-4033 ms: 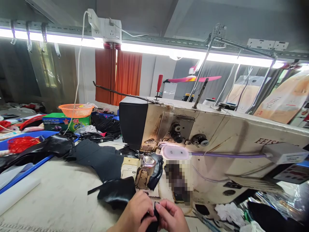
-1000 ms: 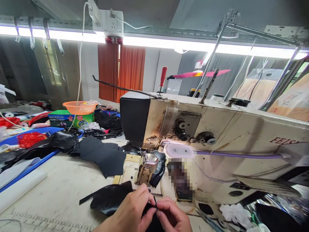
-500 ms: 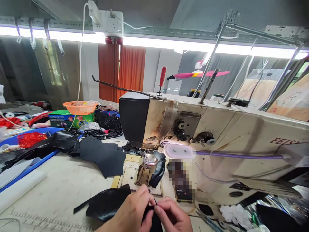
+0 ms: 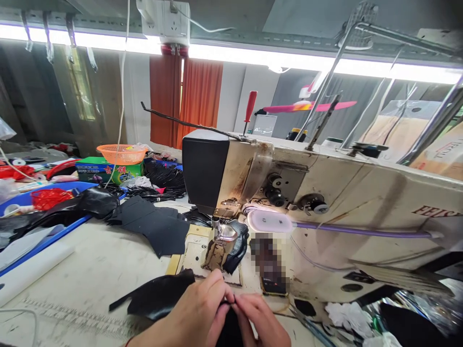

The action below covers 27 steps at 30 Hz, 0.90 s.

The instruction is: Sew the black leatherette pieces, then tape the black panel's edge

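Both hands meet low in the view, in front of the sewing machine (image 4: 311,193). My left hand (image 4: 204,303) pinches the edge of a black fabric piece (image 4: 231,330), which hangs down between the hands. My right hand (image 4: 262,318) pinches that same edge from the other side, fingertips nearly touching the left ones. Much of the piece is hidden by my fingers. To the left of my left hand, a shiny black leather piece (image 4: 159,296) lies on the table. More black pieces (image 4: 237,248) hang beside the machine's post under the needle.
A phone (image 4: 273,270) with a blurred screen lies right of the post. Dark flat pieces (image 4: 155,226) are stacked behind left, near a blue tray (image 4: 77,219). Scissors (image 4: 311,327) and crumpled white scraps (image 4: 349,318) lie at right. A printed ruler (image 4: 79,315) runs along the front left.
The camera view has tilted slightly, shifting the machine a little right and up. My hands stay together on the black piece, fingertips drawn slightly closer at its edge.
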Motion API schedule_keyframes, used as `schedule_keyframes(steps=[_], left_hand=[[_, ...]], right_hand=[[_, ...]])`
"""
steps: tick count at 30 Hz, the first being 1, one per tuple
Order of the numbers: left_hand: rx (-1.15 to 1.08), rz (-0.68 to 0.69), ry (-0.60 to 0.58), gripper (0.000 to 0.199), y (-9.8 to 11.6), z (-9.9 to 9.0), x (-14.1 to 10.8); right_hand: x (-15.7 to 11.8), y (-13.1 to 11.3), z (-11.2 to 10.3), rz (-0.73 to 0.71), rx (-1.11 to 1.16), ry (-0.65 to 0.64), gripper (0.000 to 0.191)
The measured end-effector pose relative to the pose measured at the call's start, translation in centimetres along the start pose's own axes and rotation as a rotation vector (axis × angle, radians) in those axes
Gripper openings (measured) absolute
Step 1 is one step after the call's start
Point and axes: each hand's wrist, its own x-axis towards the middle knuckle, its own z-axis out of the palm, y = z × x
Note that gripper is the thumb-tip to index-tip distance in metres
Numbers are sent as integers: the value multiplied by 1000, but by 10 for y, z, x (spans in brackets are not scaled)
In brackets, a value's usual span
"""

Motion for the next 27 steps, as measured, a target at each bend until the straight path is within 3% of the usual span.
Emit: schedule_keyframes(steps=[4,6,9,15,21,25,27], left_hand=[[-18,-28,-26,24,2,-1,0],[3,-2,34,22,-3,6,0],[64,43,166,21,-8,14,-1],[82,-10,177,22,-5,10,-4],[41,-78,296,18,-20,23,-11],[-2,-200,350,13,-31,26,-13],[-92,-261,314,19,-34,20,-11]], right_hand=[[7,5,-6,-388,-192,-67,34],[14,5,-7,-506,-245,-60,25],[22,2,-6,-583,-310,-90,21],[31,2,-4,-656,-359,-170,17],[33,8,6,-587,-362,-243,14],[37,10,15,-331,-260,-337,14],[41,10,19,-182,-182,-388,16]])
